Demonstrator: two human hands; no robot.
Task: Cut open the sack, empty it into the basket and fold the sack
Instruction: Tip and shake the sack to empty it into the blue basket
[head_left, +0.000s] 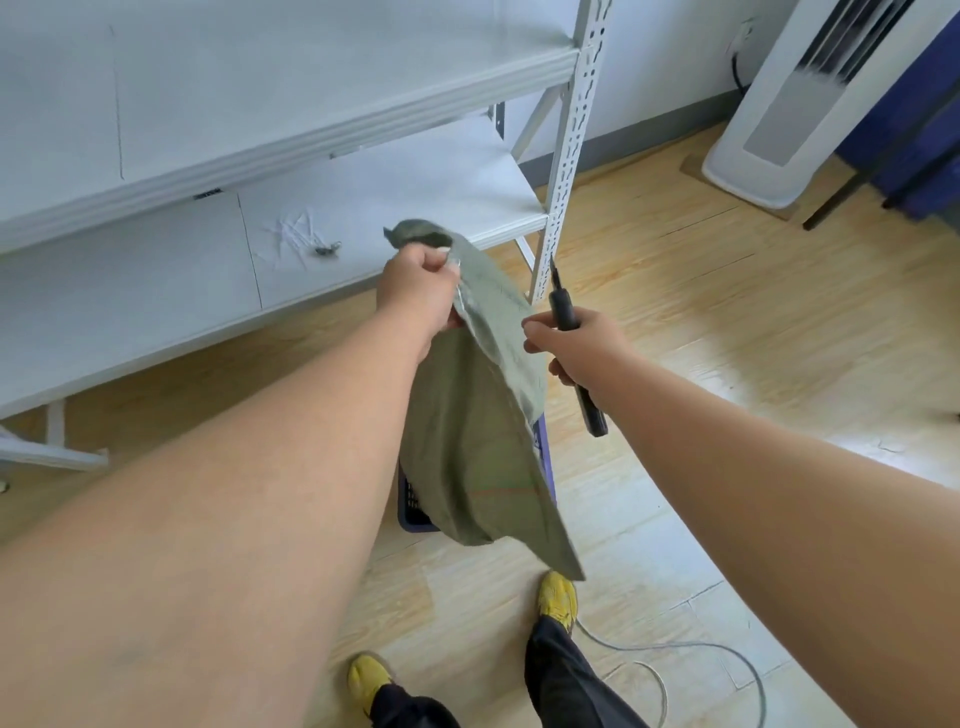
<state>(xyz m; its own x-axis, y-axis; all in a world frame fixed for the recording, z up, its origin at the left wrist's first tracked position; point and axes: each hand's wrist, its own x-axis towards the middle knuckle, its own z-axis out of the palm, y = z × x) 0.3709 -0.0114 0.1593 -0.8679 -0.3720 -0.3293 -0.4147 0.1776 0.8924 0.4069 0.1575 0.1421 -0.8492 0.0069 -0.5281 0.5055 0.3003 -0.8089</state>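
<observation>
A grey-green woven sack (478, 415) hangs in front of me, limp and flat. My left hand (421, 291) grips it near its bunched top end. My right hand (571, 348) is closed around a black cutting tool (569, 332), held just right of the sack; its thin tip points up and its handle sticks out below the fist. Under the sack, a blue-purple plastic basket (413, 501) stands on the floor, mostly hidden by the sack and my left arm.
White metal shelving (291, 140) stands at the left, its upright post (569, 150) close behind my right hand. White cut ties (301, 236) lie on the lower shelf. A white appliance (779, 114) stands at the far right. A grey cable (675, 660) runs by my yellow shoes.
</observation>
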